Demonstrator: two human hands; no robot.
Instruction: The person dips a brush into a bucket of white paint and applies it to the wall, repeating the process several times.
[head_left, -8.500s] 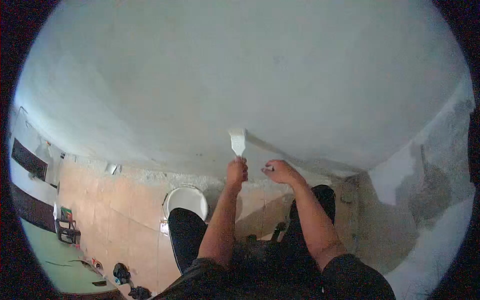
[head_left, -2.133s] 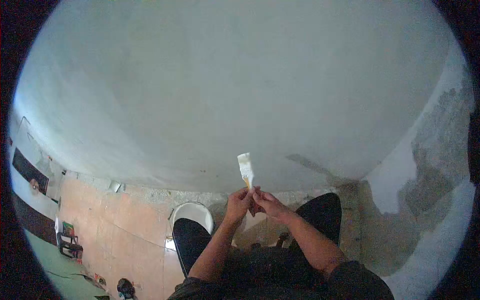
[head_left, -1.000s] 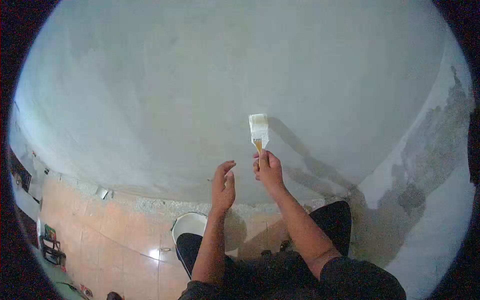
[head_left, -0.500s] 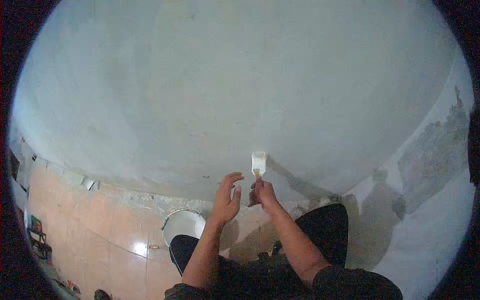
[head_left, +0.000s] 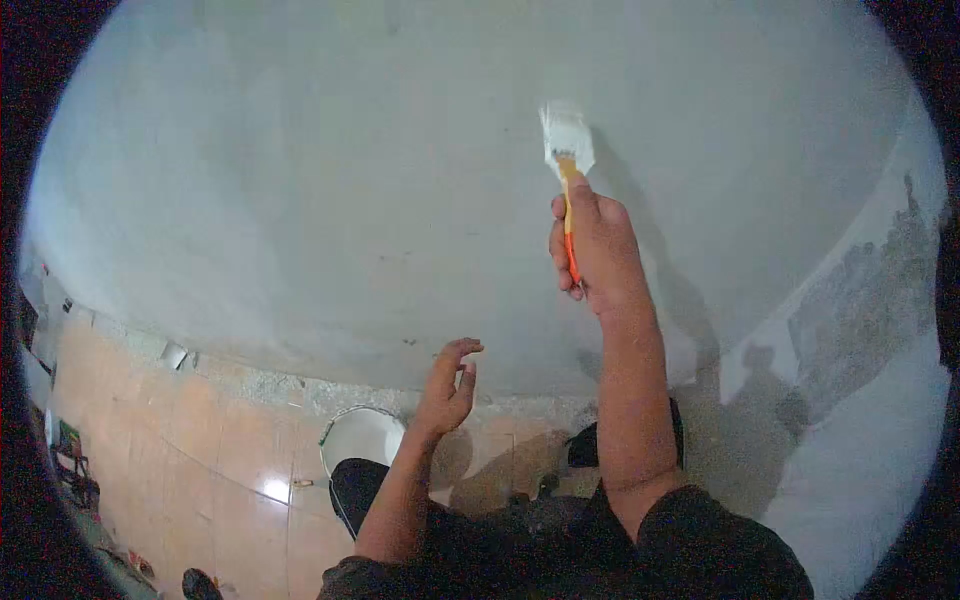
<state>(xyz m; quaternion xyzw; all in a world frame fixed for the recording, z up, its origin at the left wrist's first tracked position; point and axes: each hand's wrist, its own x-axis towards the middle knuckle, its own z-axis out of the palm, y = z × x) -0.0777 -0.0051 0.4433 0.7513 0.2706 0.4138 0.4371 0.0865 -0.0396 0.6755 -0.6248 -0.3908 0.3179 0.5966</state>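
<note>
In my right hand [head_left: 602, 245] is a paintbrush [head_left: 568, 190] with a yellow and orange handle, gripped with the fingers wrapped round it. Its white-coated bristles touch the pale grey wall [head_left: 400, 180] in front of me, and the head points upward. Lower down and to the left, my left hand [head_left: 448, 390] hangs in the air before the wall's foot. Its fingers are bent but apart, with nothing held. Beside my left knee, a white bucket [head_left: 372, 435] stands on the floor, partly covered by the knee.
Orange-pink floor tiles [head_left: 220, 440] lie below, with a rough, crumbly strip [head_left: 300, 393] along the wall's base. At right, another wall [head_left: 860, 480] carries a darker rough patch [head_left: 870, 285]. Assorted items [head_left: 75, 460] sit at the far left edge.
My right hand has carried the paintbrush up the wall and slightly right, from near its base to well above. My left hand has stayed almost in place.
</note>
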